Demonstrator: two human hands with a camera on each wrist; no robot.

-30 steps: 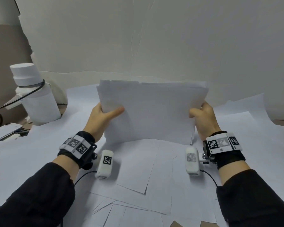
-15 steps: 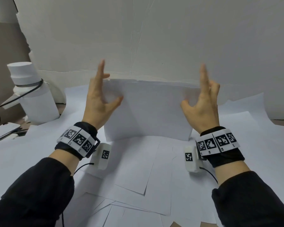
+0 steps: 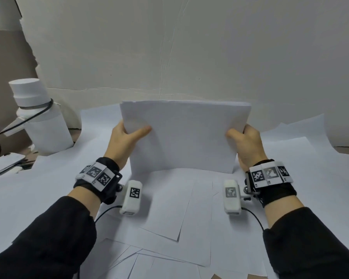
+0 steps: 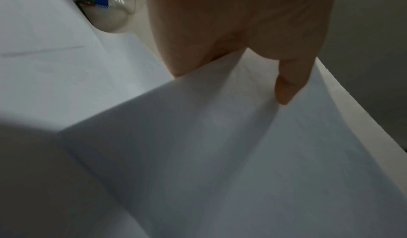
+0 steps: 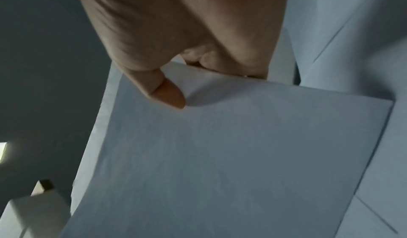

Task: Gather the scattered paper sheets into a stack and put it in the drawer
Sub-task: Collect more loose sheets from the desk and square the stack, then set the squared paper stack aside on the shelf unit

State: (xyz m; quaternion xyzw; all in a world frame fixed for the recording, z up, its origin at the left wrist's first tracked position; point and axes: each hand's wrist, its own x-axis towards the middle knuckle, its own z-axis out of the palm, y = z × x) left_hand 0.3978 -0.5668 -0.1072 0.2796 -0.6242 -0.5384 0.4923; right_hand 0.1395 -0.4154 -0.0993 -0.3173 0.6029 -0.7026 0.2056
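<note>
Both hands, splayed open half a second ago, again pinch the upright white paper stack [image 3: 181,135]: left hand [image 3: 122,140], right hand [image 3: 247,146]; a loose grip could fan its sheets.

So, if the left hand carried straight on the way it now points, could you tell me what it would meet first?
Probably the white backdrop wall. The left hand grips the paper stack and points away from the person; nothing shows between, though depth is unclear.

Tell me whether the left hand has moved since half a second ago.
Yes. The left hand has dropped from against the back wall and closed on the paper stack.
</note>
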